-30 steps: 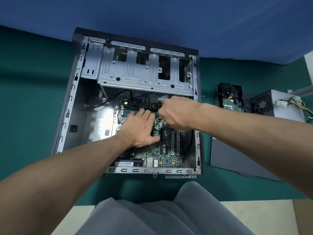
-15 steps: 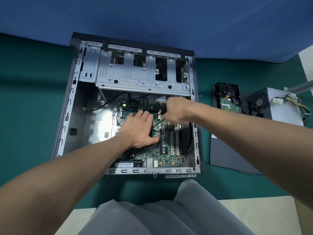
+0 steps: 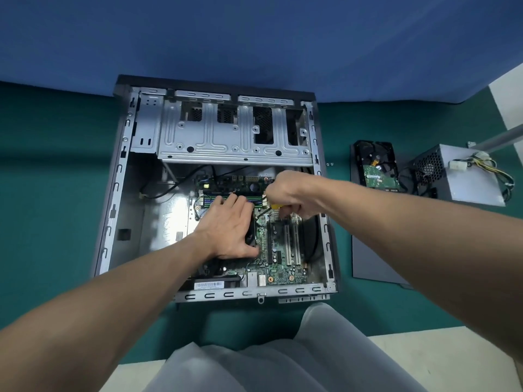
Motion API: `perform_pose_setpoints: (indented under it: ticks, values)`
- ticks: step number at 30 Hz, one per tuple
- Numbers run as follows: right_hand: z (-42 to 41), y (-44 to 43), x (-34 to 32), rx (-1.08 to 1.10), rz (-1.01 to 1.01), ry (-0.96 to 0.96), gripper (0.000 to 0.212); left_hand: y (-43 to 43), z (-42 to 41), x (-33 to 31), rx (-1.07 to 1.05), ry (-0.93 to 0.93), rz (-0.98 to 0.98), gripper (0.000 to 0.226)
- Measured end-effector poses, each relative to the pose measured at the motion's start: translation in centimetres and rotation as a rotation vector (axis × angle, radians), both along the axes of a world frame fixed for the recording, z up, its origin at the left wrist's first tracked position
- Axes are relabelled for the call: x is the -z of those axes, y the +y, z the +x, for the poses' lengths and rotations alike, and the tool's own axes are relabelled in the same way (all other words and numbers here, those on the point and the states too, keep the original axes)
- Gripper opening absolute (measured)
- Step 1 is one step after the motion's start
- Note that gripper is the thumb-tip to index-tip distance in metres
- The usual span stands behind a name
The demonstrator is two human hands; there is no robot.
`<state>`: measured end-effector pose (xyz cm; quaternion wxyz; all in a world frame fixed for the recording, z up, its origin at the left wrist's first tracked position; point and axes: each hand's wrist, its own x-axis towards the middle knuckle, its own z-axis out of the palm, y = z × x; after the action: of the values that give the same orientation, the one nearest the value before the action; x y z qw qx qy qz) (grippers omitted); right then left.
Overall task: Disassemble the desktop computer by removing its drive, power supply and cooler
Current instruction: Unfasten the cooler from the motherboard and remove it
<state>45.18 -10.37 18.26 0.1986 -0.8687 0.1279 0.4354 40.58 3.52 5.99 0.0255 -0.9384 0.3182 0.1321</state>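
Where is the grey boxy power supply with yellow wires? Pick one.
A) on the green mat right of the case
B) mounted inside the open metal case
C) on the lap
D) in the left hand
A: the power supply sits on the green mat, right of the case, beside the black hard drive.

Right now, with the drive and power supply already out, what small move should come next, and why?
Probably turn the screwdriver to loosen a screw of the cooler. The right hand grips it with the tip at the cooler's edge, and the left hand rests flat on the cooler. The drive and power supply lie beside the case.
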Motion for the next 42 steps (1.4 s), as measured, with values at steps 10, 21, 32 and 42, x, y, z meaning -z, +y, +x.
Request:
perform_pose_setpoints:
  ticks: [10,21,32,42]
  values:
    - [-0.7,1.1,-1.2,-1.094,-0.225,-0.464,0.027,-0.2,0.1,0.1,-0.035,0.066,-0.058,0.088]
    - [1.4,1.1,-0.3,-0.080,-0.047,0.046,0.018,0.1,0.0,0.1,-0.036,0.049,-0.094,0.085]
    - [0.2,-0.4,-0.4,-1.349,-0.241,-0.495,0.040,0.0,0.1,0.1,-0.040,0.083,-0.096,0.085]
    - [0.9,0.5,0.2,0.036,0.001,0.059,0.024,0.0,0.1,0.2,-0.036,0.071,-0.089,0.088]
